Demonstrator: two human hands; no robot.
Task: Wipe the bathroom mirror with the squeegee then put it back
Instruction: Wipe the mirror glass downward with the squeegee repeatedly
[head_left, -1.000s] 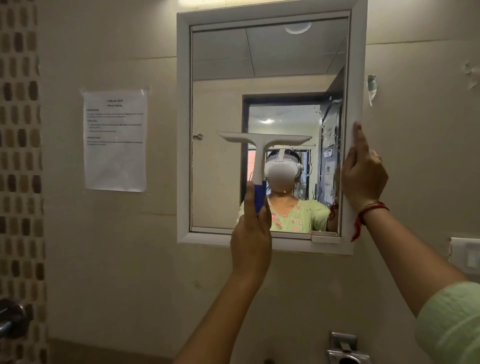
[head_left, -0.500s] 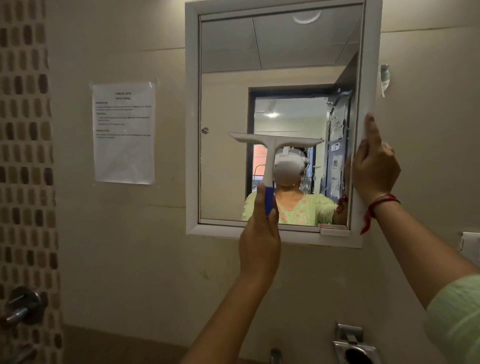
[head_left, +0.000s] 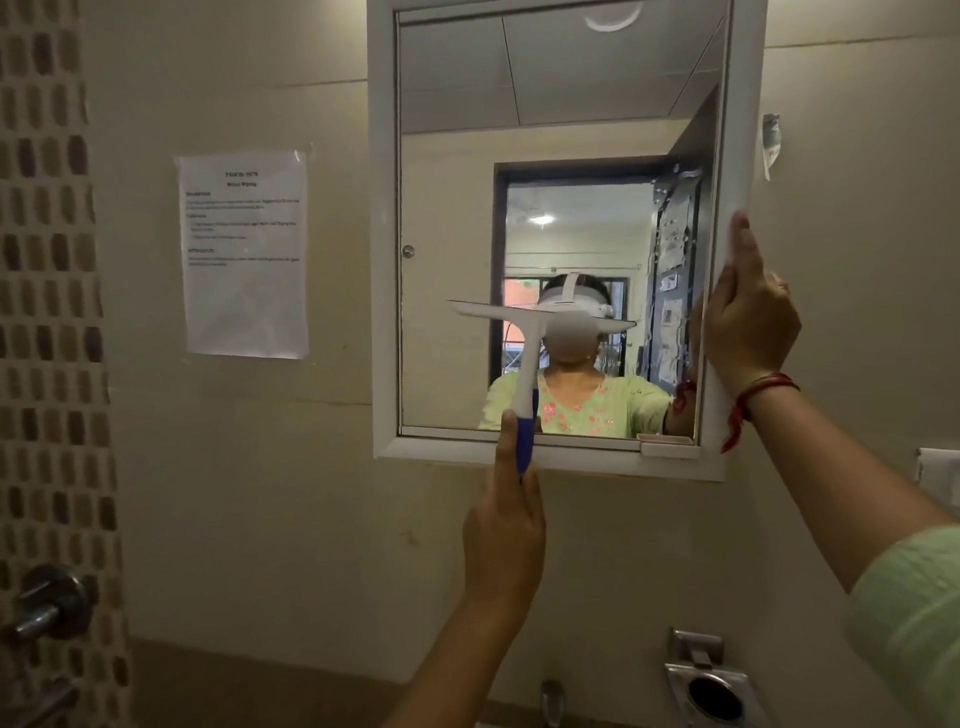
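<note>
White plastic is meeting glass: the squeegee (head_left: 540, 332) is lying with its blade across the lower middle of the mirror (head_left: 467, 208), its blue-ended handle pointing down over the mirror's bottom frame. The left hand (head_left: 504, 540) is wrapping closed around that handle from below, thumb running up the blue part. The right hand (head_left: 748, 322) is gripping the mirror's right frame edge, fingers folded round it, apparently steadying what looks like a hinged cabinet door. Whether the blade is pressing flat on the glass or just hovering in front of it cannot be told from this angle. The wipe seems to be mid-stroke, with the put-back step not yet begun. Several slips are looking possible: the blade is sitting slightly tilted, left end higher, so one end may lift and leave a streak; the grip is sitting low on the handle, so pressure at the blade may be weak; and if the right hand loosens, the door could swing under the push. Left of the mirror, a printed sheet (head_left: 244, 254) is hanging on the wall, well apart. Below the mirror, a metal fitting (head_left: 706, 680) and a tap top (head_left: 551, 699) are showing, and a downward stroke carried past the frame would be heading toward them.
</note>
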